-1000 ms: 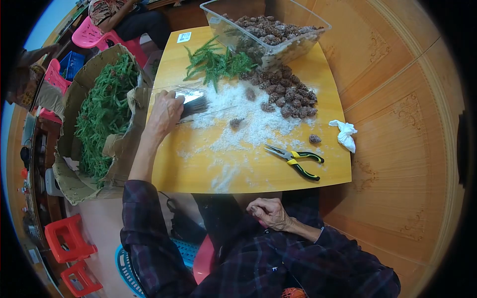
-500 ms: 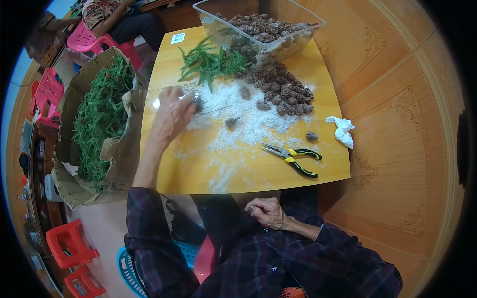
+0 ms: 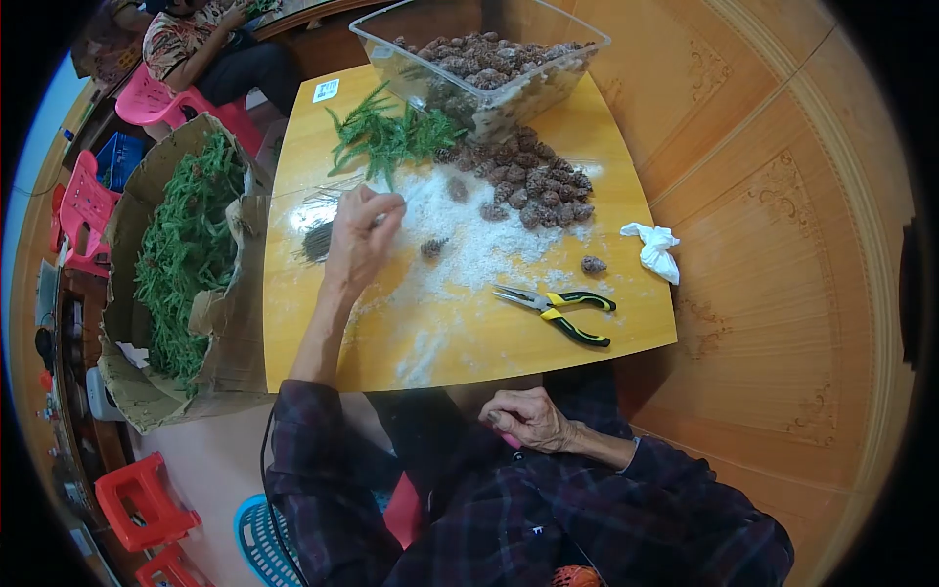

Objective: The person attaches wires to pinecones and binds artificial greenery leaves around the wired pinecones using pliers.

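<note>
My left hand (image 3: 360,235) is over the table with its fingers curled together in a pinch. What they hold, if anything, is too small to make out. Beside it lies a bundle of thin dark wires (image 3: 317,241), and a single pine cone (image 3: 432,248) rests just to its right on scattered white flakes (image 3: 469,245). My right hand (image 3: 533,419) is closed and low at my lap, below the table edge; the inside of its grip is hidden. Pliers (image 3: 556,311) with yellow and black handles lie on the table's right half.
Green artificial sprigs (image 3: 391,137) and a heap of pine cones (image 3: 543,186) lie farther back. Behind stands a clear bin (image 3: 479,93) of cones. A cardboard box (image 3: 249,293) of greenery is at left, crumpled tissue (image 3: 657,252) at right. Another person (image 3: 210,54) sits far left.
My left hand has moved right, off the wire bundle, which now shows. My right hand stays at my lap. The view has shifted slightly.
</note>
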Available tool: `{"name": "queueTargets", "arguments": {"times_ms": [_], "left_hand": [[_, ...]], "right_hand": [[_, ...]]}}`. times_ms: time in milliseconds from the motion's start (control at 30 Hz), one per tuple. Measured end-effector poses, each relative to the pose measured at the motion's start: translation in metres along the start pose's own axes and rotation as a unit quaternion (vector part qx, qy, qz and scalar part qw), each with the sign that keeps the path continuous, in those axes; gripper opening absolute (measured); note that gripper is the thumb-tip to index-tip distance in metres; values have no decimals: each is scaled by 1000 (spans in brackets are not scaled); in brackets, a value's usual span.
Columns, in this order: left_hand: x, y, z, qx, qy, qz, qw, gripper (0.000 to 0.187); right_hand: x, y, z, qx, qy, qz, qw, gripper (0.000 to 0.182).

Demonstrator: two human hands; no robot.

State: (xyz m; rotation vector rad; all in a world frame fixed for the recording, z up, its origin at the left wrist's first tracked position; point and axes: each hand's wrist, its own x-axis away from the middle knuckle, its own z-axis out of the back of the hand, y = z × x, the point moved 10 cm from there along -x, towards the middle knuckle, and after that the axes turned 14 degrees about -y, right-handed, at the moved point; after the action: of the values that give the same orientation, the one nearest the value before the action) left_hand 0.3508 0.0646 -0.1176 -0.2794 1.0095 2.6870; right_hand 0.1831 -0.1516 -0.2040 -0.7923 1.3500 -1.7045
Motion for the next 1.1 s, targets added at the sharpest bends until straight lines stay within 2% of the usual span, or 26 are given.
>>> {"name": "queueTargets", "arguments": {"times_ms": [100,167,200,367,467,700,767,800,867,1000,1067,1100], "left_hand": [[10,-10,7,207,53,17,977,15],[19,-2,1,284,33,50,957,19],[25,5,-5,323,22,66,944,21],[62,71,-45,273,-92,24,957,17],[71,91,-59,229,-121,16,966,14],[85,88,-71,171,-140,54,974,12],[86,88,-74,155,-150,55,975,12],[85,88,-76,182,-154,67,969,12],[81,90,-77,232,-157,95,955,13],[62,106,-78,152,-183,-3,971,21],[46,106,-69,110,-172,-74,976,21],[32,94,-63,135,-146,-65,978,22]], "right_hand": [[-3,-28,15,20,18,46,999,12],[-7,-51,31,68,62,93,991,13],[-9,-53,40,49,91,77,992,14],[-24,-60,87,-28,261,26,965,19],[-44,-27,92,-168,238,17,957,22],[-51,-15,101,-200,196,11,960,18],[-50,-20,107,-227,199,46,952,18],[-51,-23,108,-242,198,63,948,18],[-52,-29,108,-171,205,92,959,18],[-40,-36,113,-127,245,113,954,21],[-29,-30,117,-161,244,59,954,24],[-24,-26,117,-178,243,31,953,25]]}}
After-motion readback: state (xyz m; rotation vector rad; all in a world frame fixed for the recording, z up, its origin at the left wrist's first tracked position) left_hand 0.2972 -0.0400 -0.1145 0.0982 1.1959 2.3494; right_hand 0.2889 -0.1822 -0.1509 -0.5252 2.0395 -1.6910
